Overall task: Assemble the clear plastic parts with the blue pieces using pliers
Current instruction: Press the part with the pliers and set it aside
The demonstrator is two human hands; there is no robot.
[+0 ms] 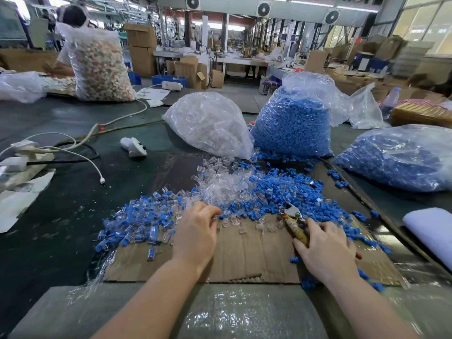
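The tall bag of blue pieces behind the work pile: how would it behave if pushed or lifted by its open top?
The tall bag of blue pieces looks packed nearly full, so probably heavy and slow to slide. Its thin film is crumpled and loose at the top, so it would likely sag or stretch. Blue pieces already lie at its base; more may spill.

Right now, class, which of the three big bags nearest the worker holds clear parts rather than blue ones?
The left bag, lying beside the upright middle bag. Its contents are clear; the middle and right bag are full of blue pieces.
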